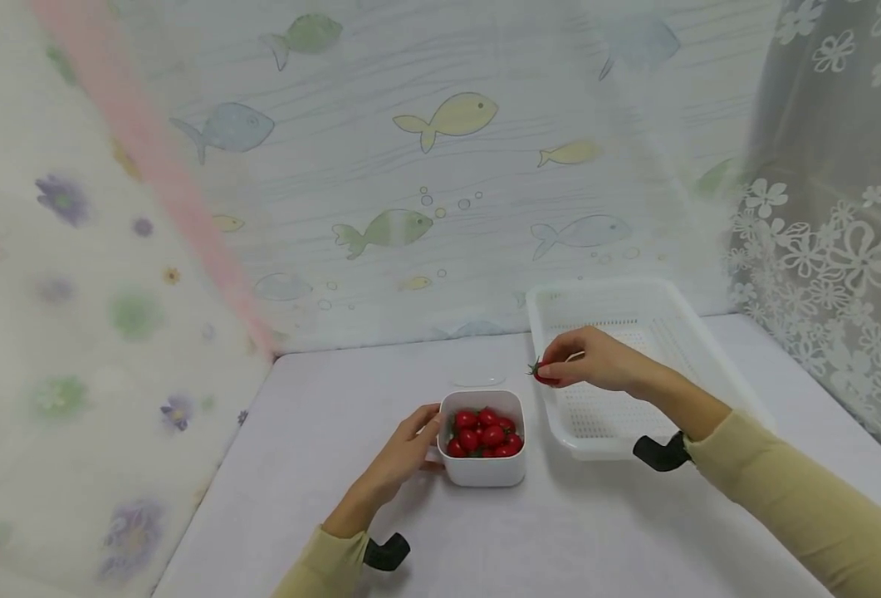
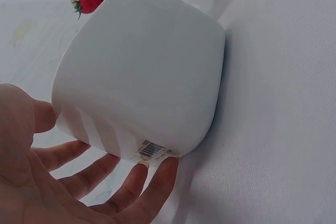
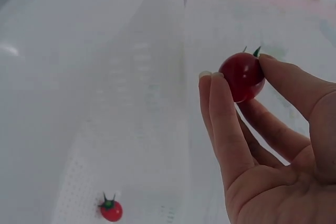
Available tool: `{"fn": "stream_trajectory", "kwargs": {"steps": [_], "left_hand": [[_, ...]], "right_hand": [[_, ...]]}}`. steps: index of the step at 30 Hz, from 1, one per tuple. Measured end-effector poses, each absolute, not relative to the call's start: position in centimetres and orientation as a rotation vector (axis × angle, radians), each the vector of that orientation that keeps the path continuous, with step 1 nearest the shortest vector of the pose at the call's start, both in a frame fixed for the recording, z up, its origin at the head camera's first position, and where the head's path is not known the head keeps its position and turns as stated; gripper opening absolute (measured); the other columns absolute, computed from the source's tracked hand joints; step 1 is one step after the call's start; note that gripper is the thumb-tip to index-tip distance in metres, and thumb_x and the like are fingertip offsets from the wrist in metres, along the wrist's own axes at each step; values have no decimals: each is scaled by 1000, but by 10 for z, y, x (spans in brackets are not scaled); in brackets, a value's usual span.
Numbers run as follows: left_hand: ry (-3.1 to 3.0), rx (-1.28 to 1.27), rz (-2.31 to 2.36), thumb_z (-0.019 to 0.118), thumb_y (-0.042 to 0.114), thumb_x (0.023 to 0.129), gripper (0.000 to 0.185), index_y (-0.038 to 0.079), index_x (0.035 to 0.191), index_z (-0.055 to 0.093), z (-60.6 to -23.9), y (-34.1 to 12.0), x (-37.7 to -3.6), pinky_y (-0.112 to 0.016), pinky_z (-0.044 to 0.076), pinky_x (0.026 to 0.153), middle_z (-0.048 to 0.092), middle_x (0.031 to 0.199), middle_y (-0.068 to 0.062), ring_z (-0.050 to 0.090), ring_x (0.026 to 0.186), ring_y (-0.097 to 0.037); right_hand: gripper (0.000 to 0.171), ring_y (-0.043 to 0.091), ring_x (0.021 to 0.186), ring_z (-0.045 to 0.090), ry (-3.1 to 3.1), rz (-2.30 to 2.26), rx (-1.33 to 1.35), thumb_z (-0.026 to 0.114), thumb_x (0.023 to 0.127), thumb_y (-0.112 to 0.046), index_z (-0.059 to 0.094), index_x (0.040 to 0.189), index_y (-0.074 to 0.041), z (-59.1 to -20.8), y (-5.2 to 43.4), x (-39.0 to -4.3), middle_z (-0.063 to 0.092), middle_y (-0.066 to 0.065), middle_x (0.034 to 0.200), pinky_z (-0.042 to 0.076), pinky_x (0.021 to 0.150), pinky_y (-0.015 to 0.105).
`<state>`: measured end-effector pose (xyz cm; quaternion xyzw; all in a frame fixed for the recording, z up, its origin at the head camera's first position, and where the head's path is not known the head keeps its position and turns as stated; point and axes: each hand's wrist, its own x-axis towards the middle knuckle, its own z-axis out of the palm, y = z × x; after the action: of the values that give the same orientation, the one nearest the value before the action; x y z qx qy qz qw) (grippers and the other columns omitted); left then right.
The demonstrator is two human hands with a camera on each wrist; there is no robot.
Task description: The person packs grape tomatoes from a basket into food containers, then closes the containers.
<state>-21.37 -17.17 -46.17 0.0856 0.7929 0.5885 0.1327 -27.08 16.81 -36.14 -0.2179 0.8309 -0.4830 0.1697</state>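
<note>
My view: worktop (image 1: 335, 399) under pale lilac-white cloth, lit evenly, soft shadows. Behind it, back curtain (image 1: 440, 166) printed with pastel fish and bubbles (yellow, green, blue). Left side, sheer curtain (image 1: 74, 291) with faded purple and green flowers, pink band (image 1: 156, 174) running diagonally down its edge. Right side, grey lace curtain (image 1: 836, 208) with white flower pattern.

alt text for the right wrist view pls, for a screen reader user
A right hand pinches a red cherry tomato between thumb and fingertips, held in the air beside a white perforated basket. A second cherry tomato with a green stem lies on the basket's floor. A pale patterned backdrop is blurred behind.
</note>
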Motion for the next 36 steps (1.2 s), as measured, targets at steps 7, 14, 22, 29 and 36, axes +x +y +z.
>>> {"fn": "stream_trajectory", "kwargs": {"steps": [7,14,22,29,36], "left_hand": [[2293,246,1713,45,35,111,51,6,153,41,-461,-172,-214,-43,62,85,41,156,-19,54,122,-34],[2292,234,1707,44,35,111,51,7,153,41,-460,-173,-214,-43,62,85,39,158,-19,53,124,-36],[2288,237,1700,45,36,111,51,9,154,41,-461,-173,-215,-44,61,86,40,158,-18,53,125,-37],[2278,254,1706,45,36,111,51,8,153,42,-459,-172,-214,-44,61,86,40,157,-18,52,127,-39],[2271,259,1713,44,34,111,50,8,153,41,-460,-172,-213,-44,61,85,40,157,-18,53,125,-38]], "right_hand": [[24,28,99,71,2375,-1400,-662,72,98,-24,71,110,-3,-363,155,-259,70,9,109,56,92,39],[21,26,92,73,2370,-1402,-776,72,97,-23,71,108,-5,-373,130,-244,71,6,102,58,86,40],[16,17,84,67,2431,-1282,-917,73,95,-26,74,103,-13,-389,93,-233,72,-2,95,57,75,32],[11,12,83,63,2499,-1225,-1000,74,94,-20,75,97,-10,-401,70,-231,73,-3,92,56,71,26],[7,8,74,59,2625,-1106,-1002,76,92,-14,75,86,-10,-409,46,-228,70,-6,79,51,65,24]]}}
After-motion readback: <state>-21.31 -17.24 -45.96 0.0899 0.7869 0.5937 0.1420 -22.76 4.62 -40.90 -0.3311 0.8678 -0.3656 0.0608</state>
